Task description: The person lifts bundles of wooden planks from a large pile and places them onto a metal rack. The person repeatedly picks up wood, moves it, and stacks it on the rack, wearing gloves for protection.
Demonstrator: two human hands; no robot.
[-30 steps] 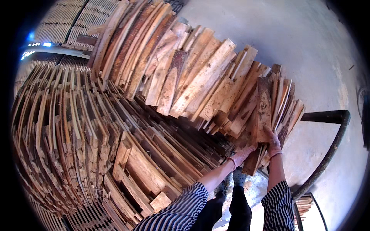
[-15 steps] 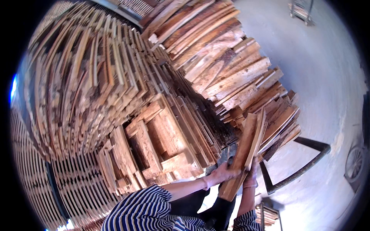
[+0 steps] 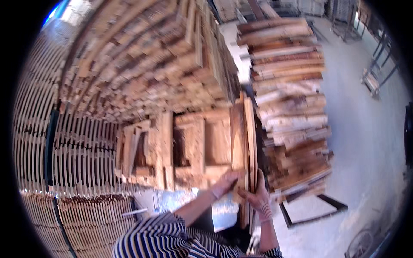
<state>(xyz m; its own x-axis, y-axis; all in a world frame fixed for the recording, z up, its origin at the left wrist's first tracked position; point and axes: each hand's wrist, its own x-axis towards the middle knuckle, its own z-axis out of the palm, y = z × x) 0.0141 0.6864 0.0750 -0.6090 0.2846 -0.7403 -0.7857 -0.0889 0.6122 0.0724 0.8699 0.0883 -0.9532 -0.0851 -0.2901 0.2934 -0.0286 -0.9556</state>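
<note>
Several wooden boards (image 3: pixel 239 137), bunched side by side and pointing away from me, are gripped between my two hands. My left hand (image 3: pixel 226 181) closes on their left side, fingers partly blurred. On the right side my right hand (image 3: pixel 259 195), with a pale knitted cuff at the wrist, wraps round the same bunch with its thumb on top. Left of the boards lies a low stack of planks (image 3: pixel 198 146), with crosswise and lengthwise pieces on top and gaps between them. The far end of the held boards overlaps the right edge of that stack.
A tall stack of boards (image 3: pixel 159 73) rises beyond the low one. Loose planks (image 3: pixel 292 107) form a long pile on the right. A dark metal frame (image 3: pixel 314 210) lies on the floor near it. Slatted wood racks (image 3: pixel 38 142) line the left, and a cart (image 3: pixel 371 81) stands far right.
My view has turned to the right. The held boards have swung from over the loose pile's near end to the right edge of the low stack, and now point straight ahead.
</note>
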